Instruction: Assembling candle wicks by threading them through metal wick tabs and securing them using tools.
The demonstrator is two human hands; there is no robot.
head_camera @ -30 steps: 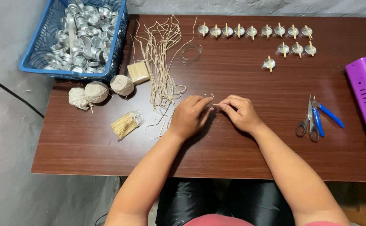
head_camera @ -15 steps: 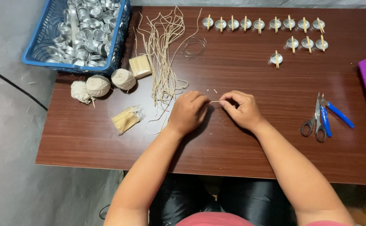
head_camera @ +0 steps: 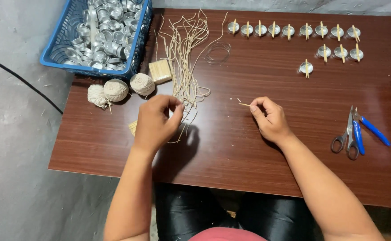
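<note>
While the left hand [head_camera: 156, 121] is closed on strings [head_camera: 184, 67], a small stick [head_camera: 244, 105] is pinched btwn right hand [head_camera: 269, 119] fingers over the desk [head_camera: 258, 151].

No packages, labels, signs or screens anywhere in view.

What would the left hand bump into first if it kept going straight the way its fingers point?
Probably the loose bundle of pale wick strands: the left hand points up and slightly right, its fingertips already at the strands' lower ends. Height above the table is hard to judge.
</note>
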